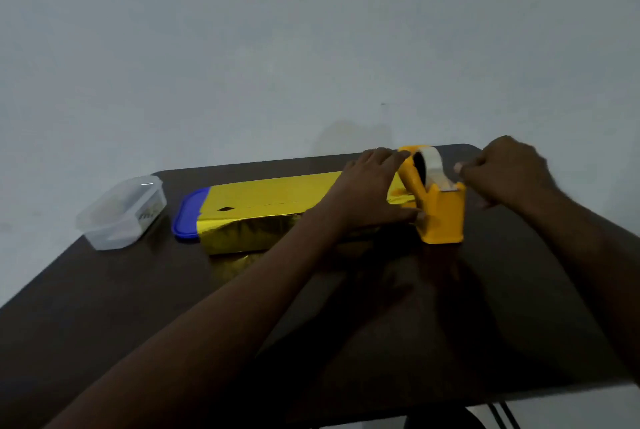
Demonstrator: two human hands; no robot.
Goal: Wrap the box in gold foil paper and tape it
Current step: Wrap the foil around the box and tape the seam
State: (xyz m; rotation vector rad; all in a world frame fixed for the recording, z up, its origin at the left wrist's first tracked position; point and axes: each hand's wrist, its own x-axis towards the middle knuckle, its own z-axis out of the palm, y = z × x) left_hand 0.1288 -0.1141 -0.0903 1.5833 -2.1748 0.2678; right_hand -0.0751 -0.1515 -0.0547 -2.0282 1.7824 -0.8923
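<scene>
On table [104, 290] — both hands at tape dispenser [440, 210]

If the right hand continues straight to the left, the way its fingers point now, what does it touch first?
Most likely the yellow tape dispenser: the right hand is just beside its cutter end, fingers pinched, apparently on the tape end. Depth is uncertain.

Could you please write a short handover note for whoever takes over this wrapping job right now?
Left hand steadies the yellow plastic tape dispenser. Right hand pinches the tape end at its cutter. The box, covered in gold foil paper, lies on the dark table, overlapping a blue lid; a clear plastic container sits left. Foil is folded over; no tape visible on it. Left: cut tape, seal seam and ends.
</scene>
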